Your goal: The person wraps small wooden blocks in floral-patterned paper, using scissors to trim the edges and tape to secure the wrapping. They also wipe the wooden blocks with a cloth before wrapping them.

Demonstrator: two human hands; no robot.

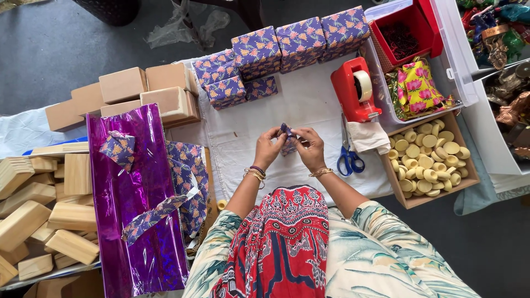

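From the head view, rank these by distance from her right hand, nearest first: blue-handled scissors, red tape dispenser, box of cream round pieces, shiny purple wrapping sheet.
1. Blue-handled scissors: just right of the right hand, on the white cloth.
2. Red tape dispenser: up and to the right.
3. Box of cream round pieces: farther right, past the scissors.
4. Shiny purple wrapping sheet: far left, beyond the left hand.
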